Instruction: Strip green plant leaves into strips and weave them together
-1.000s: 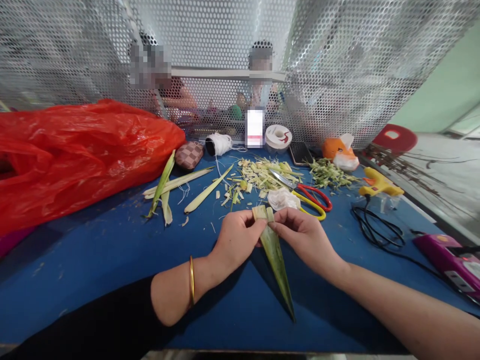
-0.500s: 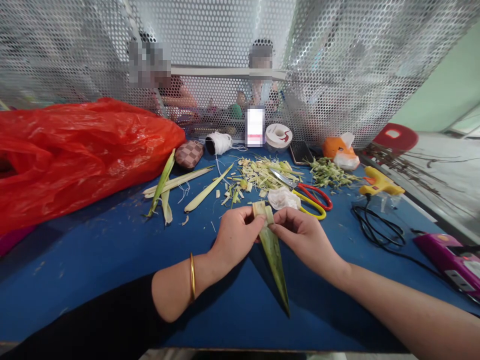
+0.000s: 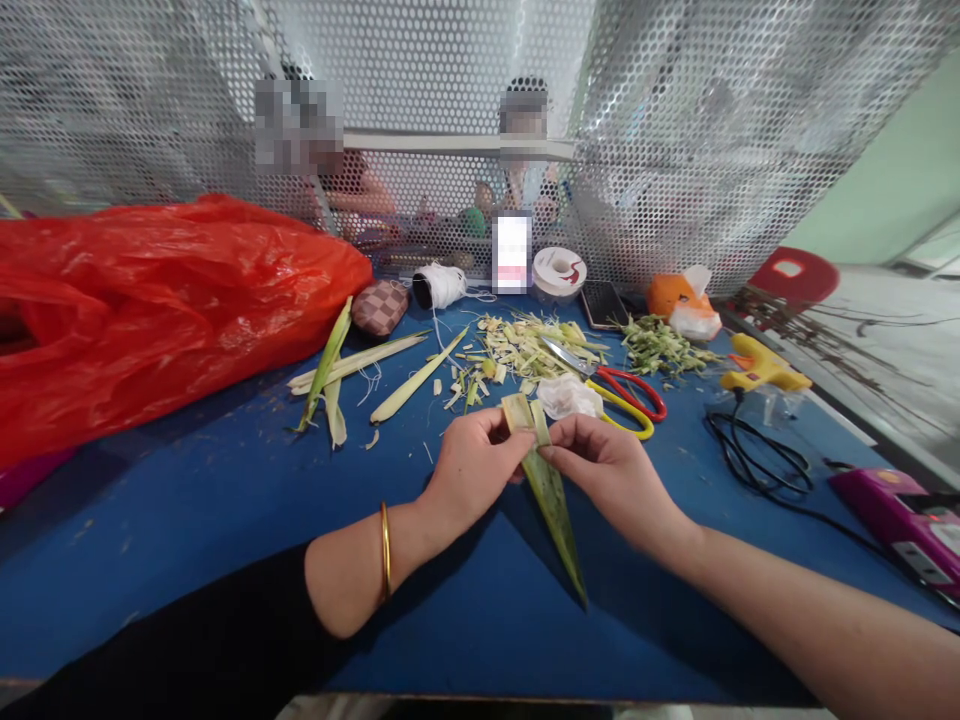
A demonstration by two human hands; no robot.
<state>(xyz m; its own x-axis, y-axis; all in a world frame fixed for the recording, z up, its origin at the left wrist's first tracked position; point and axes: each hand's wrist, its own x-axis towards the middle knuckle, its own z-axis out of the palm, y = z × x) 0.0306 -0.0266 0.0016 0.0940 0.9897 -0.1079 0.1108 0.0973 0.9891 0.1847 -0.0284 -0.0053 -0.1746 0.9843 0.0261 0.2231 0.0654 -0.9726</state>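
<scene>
Between my hands is a long green leaf [image 3: 553, 515], pale at its broad upper end and narrowing to a dark point toward me. My left hand [image 3: 476, 460] pinches the broad end from the left, thumb on top. From the right, my right hand [image 3: 600, 455] grips the same end between thumb and fingers, on a narrow pale strip [image 3: 541, 424] beside the wider part. Whether that strip is split off or folded from the leaf I cannot tell. Just beyond my hands lie scissors [image 3: 626, 400] with red and yellow handles and a crumpled white tissue [image 3: 570, 397].
A blue table [image 3: 247, 520] carries leaf scraps [image 3: 517, 350], loose pale leaves [image 3: 416, 380], a thread spool [image 3: 442, 287], a ribbon roll [image 3: 559, 272] and a red plastic bag [image 3: 172, 320]. At right are a yellow glue gun [image 3: 765, 366], its cable and a purple power strip [image 3: 900, 520]. People sit behind the mesh.
The leaf's pointed end has shifted slightly up and right. At its broad end, the gap between the narrow strip and the wider part looks larger. Both hands stay nearly in place.
</scene>
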